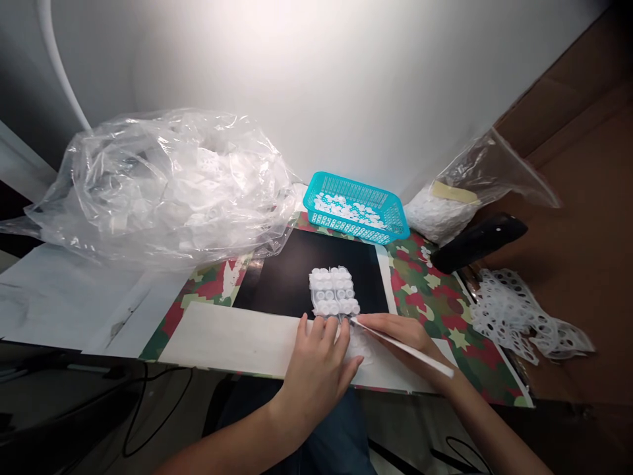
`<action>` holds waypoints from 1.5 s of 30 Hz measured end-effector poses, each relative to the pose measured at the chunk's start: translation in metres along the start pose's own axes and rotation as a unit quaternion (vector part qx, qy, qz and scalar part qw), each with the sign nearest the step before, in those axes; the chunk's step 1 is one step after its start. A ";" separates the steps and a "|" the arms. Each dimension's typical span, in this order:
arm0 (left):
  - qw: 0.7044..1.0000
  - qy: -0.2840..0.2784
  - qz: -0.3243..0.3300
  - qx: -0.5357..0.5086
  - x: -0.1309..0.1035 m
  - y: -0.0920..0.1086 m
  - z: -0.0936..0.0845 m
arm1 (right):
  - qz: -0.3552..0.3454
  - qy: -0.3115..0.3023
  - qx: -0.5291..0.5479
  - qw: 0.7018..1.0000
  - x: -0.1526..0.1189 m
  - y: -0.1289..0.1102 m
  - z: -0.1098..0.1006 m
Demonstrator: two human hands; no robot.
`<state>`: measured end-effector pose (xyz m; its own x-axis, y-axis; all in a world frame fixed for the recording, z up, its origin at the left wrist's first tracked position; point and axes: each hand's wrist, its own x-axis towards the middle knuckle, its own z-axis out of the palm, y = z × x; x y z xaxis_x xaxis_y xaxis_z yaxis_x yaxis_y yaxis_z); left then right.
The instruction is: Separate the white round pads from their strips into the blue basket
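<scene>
On the black mat (287,270), the white knobbed sheet (332,291) is lying just ahead of the left hand (318,358), whose grip I cannot tell, while the right hand (408,330) is grasping a white tool (426,359) slanting toward the sheet's near edge.

A slim white tool (415,353) is held in the right hand (403,335), its tip brought close to the near edge of a sheet of white round pieces (333,290). The same edge is met by the fingertips of the left hand (316,363). The sheet is laid partly over a black mat (287,270). Behind, small white discs (346,210) are held in a turquoise basket (401,223), flanked by a large clear bag (168,191) and a smaller bag (440,212).
</scene>
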<state>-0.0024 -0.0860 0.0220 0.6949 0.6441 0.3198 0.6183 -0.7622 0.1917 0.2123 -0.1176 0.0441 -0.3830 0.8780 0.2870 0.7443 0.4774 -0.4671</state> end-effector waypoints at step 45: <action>0.994 -0.022 0.054 -0.094 0.011 -0.013 0.010 | 0.018 0.014 0.017 1.000 -0.008 0.008 -0.010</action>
<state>0.0009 -0.0687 0.0143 0.7713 0.5574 0.3073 0.4630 -0.8227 0.3299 0.2269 -0.1211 0.0461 -0.3401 0.8936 0.2929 0.7386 0.4466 -0.5050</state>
